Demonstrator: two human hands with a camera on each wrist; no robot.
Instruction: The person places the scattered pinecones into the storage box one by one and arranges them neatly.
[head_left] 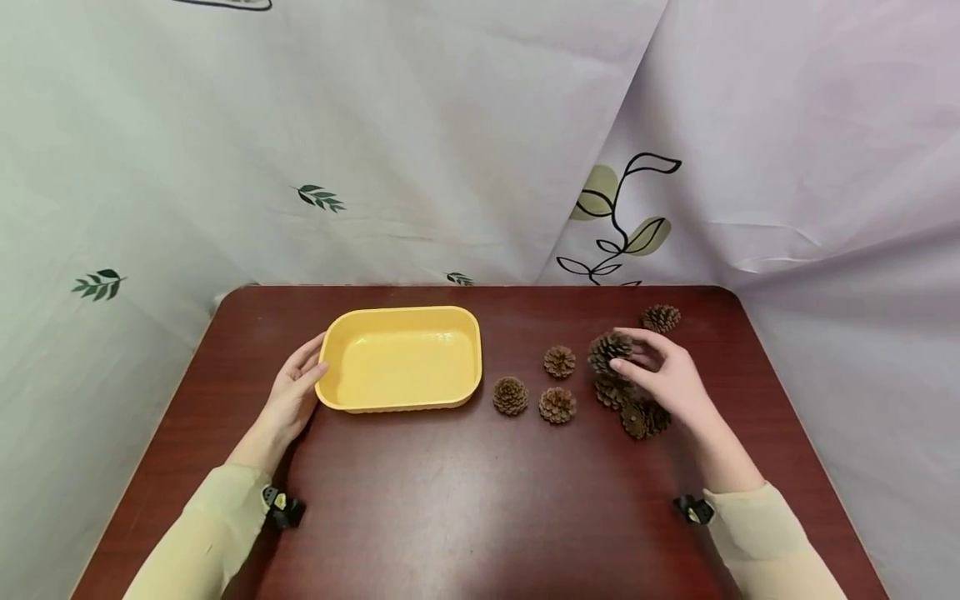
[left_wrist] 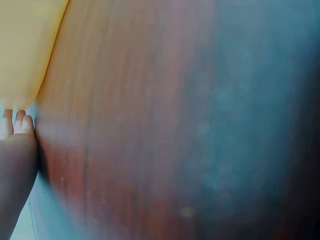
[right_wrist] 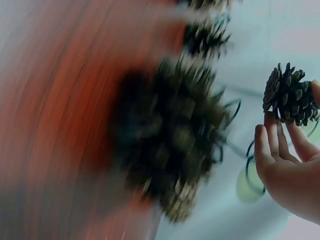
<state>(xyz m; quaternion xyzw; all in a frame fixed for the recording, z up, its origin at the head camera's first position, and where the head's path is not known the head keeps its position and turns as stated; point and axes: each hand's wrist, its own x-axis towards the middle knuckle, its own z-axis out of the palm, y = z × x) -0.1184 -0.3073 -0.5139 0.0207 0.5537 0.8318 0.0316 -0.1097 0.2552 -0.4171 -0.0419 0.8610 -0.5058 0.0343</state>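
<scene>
In the head view the right hand (head_left: 670,379) pinches a pine cone (head_left: 607,350) at right of centre, picking it up by my judgement, while the left hand (head_left: 294,392), fingers straight, touches the empty yellow tray (head_left: 401,360) on the tabletop (head_left: 450,500). The left wrist view shows fingertips (left_wrist: 20,122) against the tray's edge at upper left. In the right wrist view the cone sits pinched at the right edge; next it needs lifting clear of the other cones (head_left: 557,405).

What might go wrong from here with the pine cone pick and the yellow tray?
The right hand holds a pine cone by fingertips only, so the grip may slip. Three more cones crowd beneath the palm and may get knocked. The left hand merely touches the yellow tray, which may slide.
</scene>
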